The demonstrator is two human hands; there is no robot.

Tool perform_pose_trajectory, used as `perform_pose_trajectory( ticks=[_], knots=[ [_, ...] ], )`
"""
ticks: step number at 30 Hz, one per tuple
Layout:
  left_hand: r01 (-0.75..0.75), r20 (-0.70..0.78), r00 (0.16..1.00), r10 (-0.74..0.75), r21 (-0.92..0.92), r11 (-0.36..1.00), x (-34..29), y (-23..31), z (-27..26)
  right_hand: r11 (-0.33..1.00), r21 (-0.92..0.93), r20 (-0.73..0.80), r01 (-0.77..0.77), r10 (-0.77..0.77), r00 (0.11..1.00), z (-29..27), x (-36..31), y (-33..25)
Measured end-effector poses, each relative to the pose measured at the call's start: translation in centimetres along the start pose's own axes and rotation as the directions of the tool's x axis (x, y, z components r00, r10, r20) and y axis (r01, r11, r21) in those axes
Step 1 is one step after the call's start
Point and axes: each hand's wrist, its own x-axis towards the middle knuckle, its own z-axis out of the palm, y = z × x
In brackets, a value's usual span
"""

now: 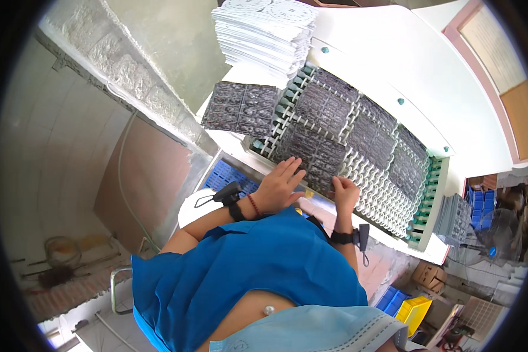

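A dark flat panel (320,149), patterned in rows of small units like a circuit board panel, lies at the near edge of a conveyor (372,205) of pale rollers. My left hand (281,183) rests at its near left edge, fingers stretched out and slightly apart. At the panel's near right corner, my right hand (345,192) has thumb and fingers pinched together on its edge. Several similar panels lie farther along the rollers in rows. Another dark panel (240,108), seemingly on a pile, sits just left of the conveyor.
A tall stack of white sheets (264,35) stands at the far left of the white machine (387,53). Under the near left side is a blue crate (232,176). To the right are grey stacked sheets (453,217), a fan (501,234) and a yellow bin (413,314).
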Motion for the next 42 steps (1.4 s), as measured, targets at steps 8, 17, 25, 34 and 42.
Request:
perform_pose_trajectory(
  ticks=[8,17,25,34,42],
  knots=[
    [-0.022,0.240,0.970,-0.043,0.262,0.965,3.2,-4.0,6.6,0.899,-0.437,-0.273,-0.005,-0.127,0.954,-12.2,0.7,3.2],
    [-0.049,0.261,0.965,-0.029,0.286,0.957,5.6,-5.6,5.7,0.465,-0.787,0.021,0.405,-0.637,0.771,-9.5,1.6,2.0],
    [-0.182,0.057,0.982,0.180,0.029,0.983,3.5,-0.6,-1.6,0.529,-0.602,0.031,0.598,-0.733,0.680,-4.3,-1.4,-3.6],
    [0.621,-0.689,0.677,-0.259,0.345,0.704,-3.5,-8.3,-11.8,0.947,0.034,0.384,0.320,-0.308,0.870,14.1,-2.2,-10.6],
    [0.631,-0.605,0.711,-0.357,0.324,0.705,-6.0,-9.8,-10.8,0.987,0.142,0.426,0.076,-0.130,0.895,16.0,-2.4,-10.6]
  ],
)
